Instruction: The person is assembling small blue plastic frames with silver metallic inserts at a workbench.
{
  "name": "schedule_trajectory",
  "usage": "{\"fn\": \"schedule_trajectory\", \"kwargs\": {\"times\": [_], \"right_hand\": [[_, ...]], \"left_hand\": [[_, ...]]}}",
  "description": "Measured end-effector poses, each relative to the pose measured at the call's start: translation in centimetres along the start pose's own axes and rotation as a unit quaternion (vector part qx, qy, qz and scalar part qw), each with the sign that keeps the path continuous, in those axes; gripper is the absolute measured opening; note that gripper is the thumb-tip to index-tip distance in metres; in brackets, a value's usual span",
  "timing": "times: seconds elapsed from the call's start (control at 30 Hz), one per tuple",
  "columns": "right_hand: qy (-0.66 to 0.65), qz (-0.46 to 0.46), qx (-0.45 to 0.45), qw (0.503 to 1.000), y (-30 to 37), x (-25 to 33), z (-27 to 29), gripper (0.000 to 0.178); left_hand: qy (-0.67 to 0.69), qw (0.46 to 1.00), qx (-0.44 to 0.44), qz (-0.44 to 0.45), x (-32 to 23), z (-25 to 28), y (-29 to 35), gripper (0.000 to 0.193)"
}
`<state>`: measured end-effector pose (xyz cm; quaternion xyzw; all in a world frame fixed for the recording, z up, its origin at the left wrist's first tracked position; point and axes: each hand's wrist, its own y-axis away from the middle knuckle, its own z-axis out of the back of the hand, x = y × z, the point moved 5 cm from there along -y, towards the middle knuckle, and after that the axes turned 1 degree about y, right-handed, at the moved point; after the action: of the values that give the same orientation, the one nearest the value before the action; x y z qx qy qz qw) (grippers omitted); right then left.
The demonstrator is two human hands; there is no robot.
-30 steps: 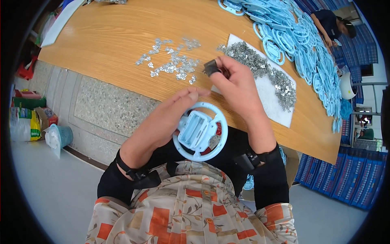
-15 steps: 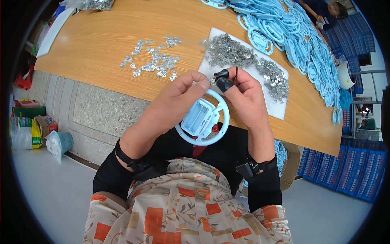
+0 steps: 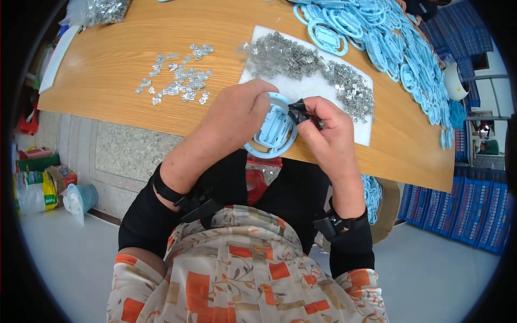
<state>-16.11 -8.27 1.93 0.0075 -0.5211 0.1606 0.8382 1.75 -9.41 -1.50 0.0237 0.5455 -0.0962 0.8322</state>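
My left hand (image 3: 237,116) grips a light blue plastic steering wheel (image 3: 273,132) by its upper left rim, its fingers wrapped round it over the table edge. My right hand (image 3: 328,129), with black coverings on the thumb and a finger, is pinched at the wheel's upper right rim. Whatever sits between those fingertips is hidden. Beyond the hands, small silvery metal clips (image 3: 291,56) are heaped on a white foam sheet (image 3: 313,86). More loose metal clips (image 3: 183,83) lie scattered on the wood to the left.
A big heap of blue steering wheels (image 3: 371,32) covers the table's far right. At the back left lies a plastic bag (image 3: 107,11) of metal parts. Blue stacked boxes (image 3: 458,210) stand on the right; below the wooden table (image 3: 107,64) is a carton (image 3: 385,210) of blue parts.
The wheel has been tilted and raised, and my left hand now covers its upper left. My right fingertips have come down from above the wheel to its right rim. The view has shifted.
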Motion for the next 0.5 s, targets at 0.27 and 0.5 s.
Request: {"fn": "schedule_trajectory", "kwargs": {"times": [0.27,0.5], "right_hand": [[0.192,0.072,-0.016,0.979,-0.5,1.2,-0.8,0.016],[0.337,0.163,-0.016,0.927,0.5,2.8,-2.5,0.023]], "left_hand": [[-0.006,0.999,0.009,0.038,0.3,-0.1,-0.3,0.027],[0.008,1.0,0.001,0.027,0.0,0.1,-0.3,0.03]]}}
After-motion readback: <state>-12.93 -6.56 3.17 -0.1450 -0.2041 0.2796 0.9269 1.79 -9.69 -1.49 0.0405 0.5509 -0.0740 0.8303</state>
